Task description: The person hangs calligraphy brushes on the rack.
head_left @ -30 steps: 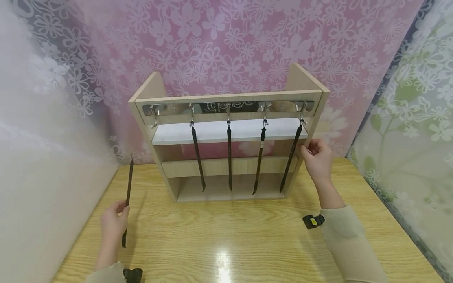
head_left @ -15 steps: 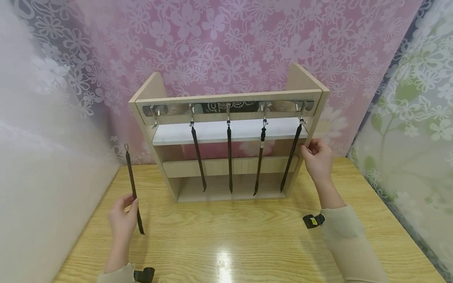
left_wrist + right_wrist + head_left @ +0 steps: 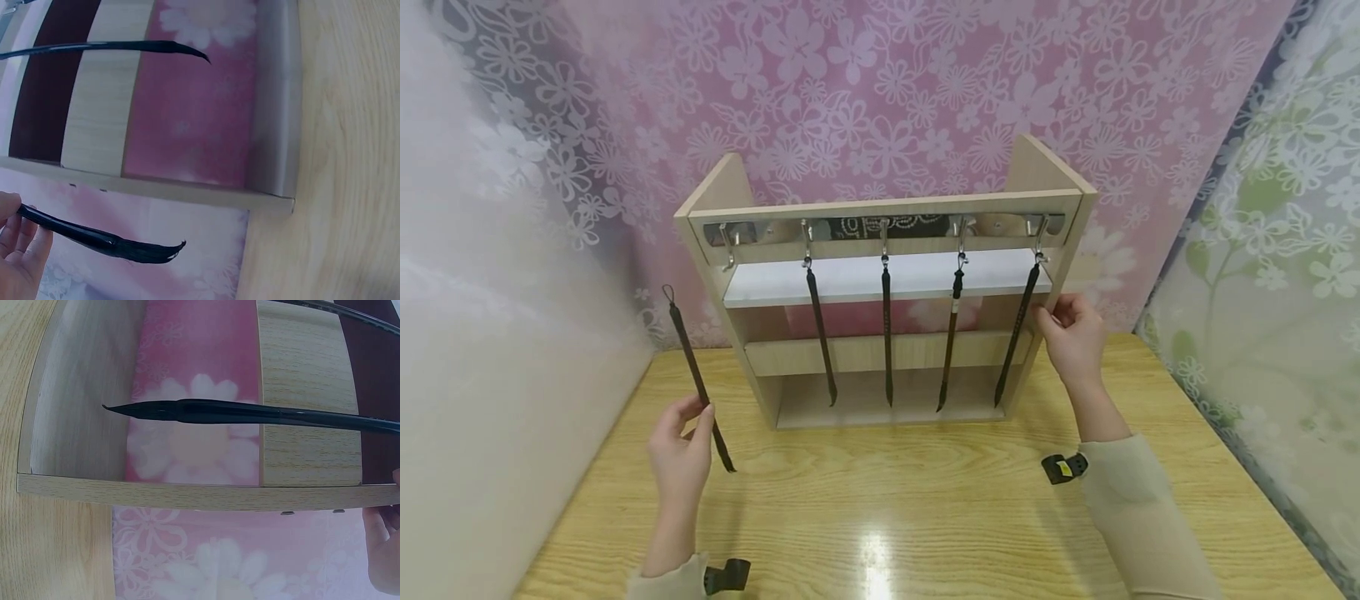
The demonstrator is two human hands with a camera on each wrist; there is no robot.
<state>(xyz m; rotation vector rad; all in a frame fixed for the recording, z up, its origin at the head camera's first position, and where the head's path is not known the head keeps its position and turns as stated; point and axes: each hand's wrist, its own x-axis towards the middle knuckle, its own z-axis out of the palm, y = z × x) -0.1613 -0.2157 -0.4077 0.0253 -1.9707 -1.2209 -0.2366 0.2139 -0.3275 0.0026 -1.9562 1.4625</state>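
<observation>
My left hand (image 3: 681, 446) pinches a dark calligraphy brush (image 3: 688, 350) near its middle, left of the wooden rack (image 3: 887, 202). The brush leans, its hanging loop up and its hair tip down. In the left wrist view the black hair tip (image 3: 147, 250) points away from the fingers. My right hand (image 3: 1075, 342) grips the edge of the rack's right side panel with thumb and fingers. Several brushes hang by loops from the metal hooks, among them one at the far right (image 3: 1018, 333). The leftmost hook (image 3: 727, 250) bears no brush.
A white shelf (image 3: 880, 275) and a wooden crossbar (image 3: 782, 357) run behind the hanging brushes. The rack stands on a wood-grain table (image 3: 820, 508). Flowered cloth (image 3: 880, 100) covers the wall at the back, with further sheets left and right.
My left hand has moved right and up toward the rack with the brush, whose top has tipped to the left. The right hand stays at the side panel.
</observation>
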